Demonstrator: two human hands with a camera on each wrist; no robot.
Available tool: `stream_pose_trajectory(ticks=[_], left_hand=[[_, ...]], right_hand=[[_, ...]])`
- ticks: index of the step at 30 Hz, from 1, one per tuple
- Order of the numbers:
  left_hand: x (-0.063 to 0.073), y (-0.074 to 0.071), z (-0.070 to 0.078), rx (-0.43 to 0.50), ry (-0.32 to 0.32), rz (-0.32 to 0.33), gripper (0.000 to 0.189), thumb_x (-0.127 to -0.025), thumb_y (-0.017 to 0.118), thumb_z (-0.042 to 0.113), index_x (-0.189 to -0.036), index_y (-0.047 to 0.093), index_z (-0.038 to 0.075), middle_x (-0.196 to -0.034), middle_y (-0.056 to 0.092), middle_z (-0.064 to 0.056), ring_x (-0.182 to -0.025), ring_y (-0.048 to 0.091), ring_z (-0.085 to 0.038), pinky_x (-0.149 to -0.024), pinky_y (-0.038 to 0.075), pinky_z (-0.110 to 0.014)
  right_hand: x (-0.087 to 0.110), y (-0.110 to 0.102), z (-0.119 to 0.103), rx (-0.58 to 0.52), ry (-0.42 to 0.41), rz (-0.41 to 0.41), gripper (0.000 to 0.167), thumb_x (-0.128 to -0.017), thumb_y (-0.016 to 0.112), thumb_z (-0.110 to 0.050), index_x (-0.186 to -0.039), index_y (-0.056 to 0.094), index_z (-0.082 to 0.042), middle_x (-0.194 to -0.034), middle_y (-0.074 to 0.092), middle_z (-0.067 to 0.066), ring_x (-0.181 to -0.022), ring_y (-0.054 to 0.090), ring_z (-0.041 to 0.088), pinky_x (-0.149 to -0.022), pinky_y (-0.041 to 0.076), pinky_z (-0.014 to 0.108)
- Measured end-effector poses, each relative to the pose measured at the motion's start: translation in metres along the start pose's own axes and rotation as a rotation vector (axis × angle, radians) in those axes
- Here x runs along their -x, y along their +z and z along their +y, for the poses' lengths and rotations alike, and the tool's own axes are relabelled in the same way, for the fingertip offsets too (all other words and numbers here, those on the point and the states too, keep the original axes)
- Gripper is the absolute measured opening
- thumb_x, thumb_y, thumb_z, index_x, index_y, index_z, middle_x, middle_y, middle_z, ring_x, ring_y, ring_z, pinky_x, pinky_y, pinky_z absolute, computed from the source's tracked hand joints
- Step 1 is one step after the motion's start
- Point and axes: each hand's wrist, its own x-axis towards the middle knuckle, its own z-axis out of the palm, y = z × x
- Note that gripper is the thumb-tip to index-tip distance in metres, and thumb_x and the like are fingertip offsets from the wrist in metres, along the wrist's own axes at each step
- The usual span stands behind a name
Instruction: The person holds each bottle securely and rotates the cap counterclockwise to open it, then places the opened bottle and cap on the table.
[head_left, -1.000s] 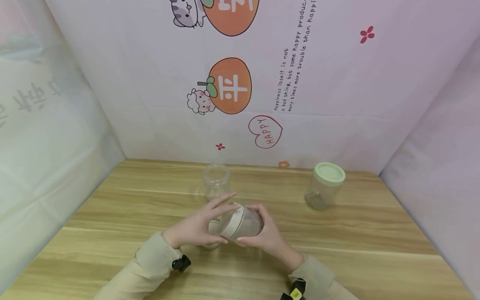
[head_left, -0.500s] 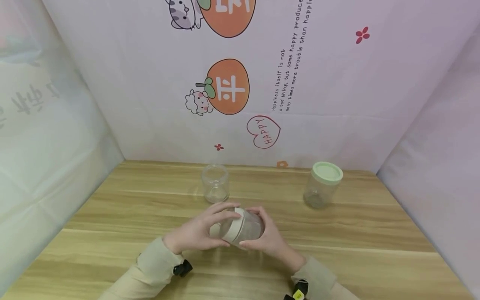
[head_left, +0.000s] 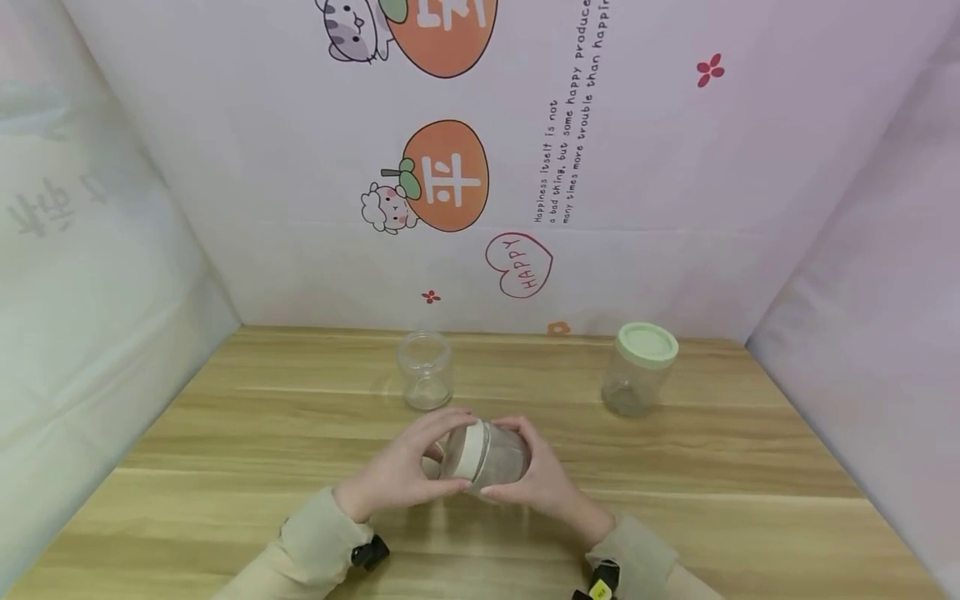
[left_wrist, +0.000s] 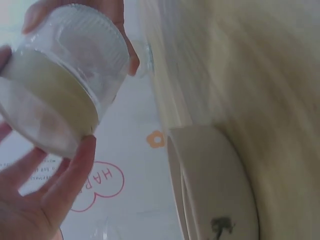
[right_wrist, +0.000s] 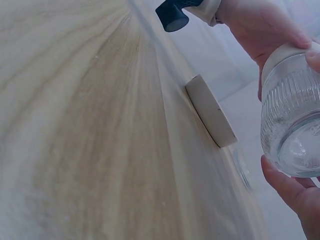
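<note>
Both hands hold a clear ribbed glass jar (head_left: 506, 458), tilted onto its side above the table. Its mouth end, with a pale band-like lid (head_left: 471, 451), points left. My left hand (head_left: 393, 471) has its thumb and fingers round that lid. Gripping the glass body from the other end is my right hand (head_left: 551, 483). The left wrist view shows a see-through centre inside the lid's pale band (left_wrist: 55, 85). On the wood below lies a separate beige round lid (right_wrist: 211, 112), mostly hidden by the left hand in the head view.
An open clear glass jar (head_left: 425, 375) stands at the back, left of centre. At the back right is another jar (head_left: 637, 375) with a light green lid. The wooden table (head_left: 712, 517) is bounded by printed white cloth (head_left: 652, 167) behind and at both sides.
The left hand's fingers have come down from spread beside the lid to round its rim. The held jar has turned slightly more level, while the right hand keeps its grip.
</note>
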Motion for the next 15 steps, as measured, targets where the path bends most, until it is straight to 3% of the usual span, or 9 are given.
stream_pose_trajectory(ticks=[5, 11, 15], left_hand=[[-0.0009, 0.0033, 0.0039, 0.052, -0.129, 0.028, 0.068, -0.079, 0.077, 0.024, -0.137, 0.045, 0.012, -0.141, 0.046, -0.010, -0.109, 0.056, -0.028, -0.068, 0.055, -0.019], [0.0007, 0.0064, 0.0041, 0.053, -0.185, 0.059, 0.061, -0.083, 0.073, 0.030, -0.136, 0.048, 0.013, -0.134, 0.053, -0.010, -0.106, 0.057, -0.028, -0.064, 0.055, -0.020], [0.0030, 0.0078, 0.0038, 0.093, -0.217, 0.073, 0.063, -0.084, 0.071, 0.031, -0.139, 0.045, 0.015, -0.137, 0.049, -0.010, -0.113, 0.054, -0.030, -0.069, 0.055, -0.019]], right_hand=[[0.0000, -0.0010, 0.0004, -0.002, -0.007, 0.001, 0.076, -0.061, 0.085, -0.010, -0.126, 0.046, -0.003, -0.118, 0.055, 0.019, -0.097, 0.052, 0.014, -0.077, 0.050, 0.028], [0.0007, -0.0006, 0.0004, -0.002, -0.004, -0.007, 0.076, -0.061, 0.085, -0.009, -0.126, 0.046, -0.004, -0.117, 0.054, 0.019, -0.097, 0.051, 0.014, -0.077, 0.049, 0.028], [0.0004, 0.0002, 0.0001, -0.003, -0.006, -0.006, 0.075, -0.061, 0.085, -0.009, -0.126, 0.046, -0.003, -0.117, 0.055, 0.019, -0.098, 0.051, 0.013, -0.078, 0.049, 0.028]])
